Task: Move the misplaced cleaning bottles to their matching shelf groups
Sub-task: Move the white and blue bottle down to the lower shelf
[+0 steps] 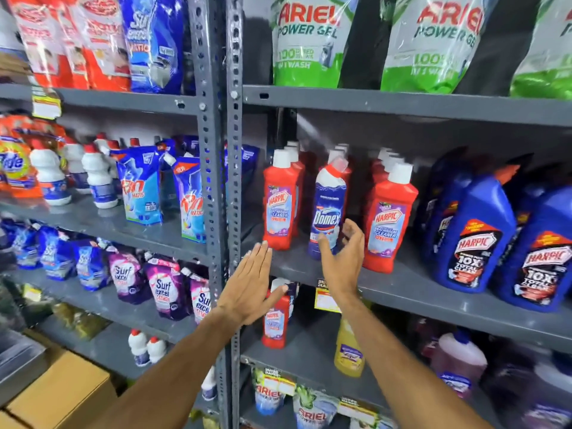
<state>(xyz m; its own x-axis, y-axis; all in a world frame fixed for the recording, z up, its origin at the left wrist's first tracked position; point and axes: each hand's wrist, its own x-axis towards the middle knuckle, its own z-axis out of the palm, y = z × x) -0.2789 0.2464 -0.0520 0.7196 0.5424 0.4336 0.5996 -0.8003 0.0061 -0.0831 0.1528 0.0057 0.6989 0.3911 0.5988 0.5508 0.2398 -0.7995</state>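
A blue and white Domex bottle (pixel 328 209) with a red cap stands upright on the middle grey shelf (pixel 402 286), between rows of red Harpic bathroom cleaner bottles (pixel 280 205) on its left and red Harpic bottles (pixel 388 218) on its right. My right hand (pixel 342 258) is just in front of the Domex bottle's base, fingers spread and loosely curved around it, not closed on it. My left hand (pixel 250 284) is flat with straight fingers, held in front of the shelf edge below the left Harpic row. It holds nothing.
Big blue Harpic jugs (pixel 473 236) fill the shelf's right end. White bottles with red caps (pixel 99 178) and Rin pouches (pixel 139 187) sit left of the grey upright post (pixel 216 181). A red Harpic bottle (pixel 275 320) and a yellow bottle (pixel 348 351) stand one shelf down.
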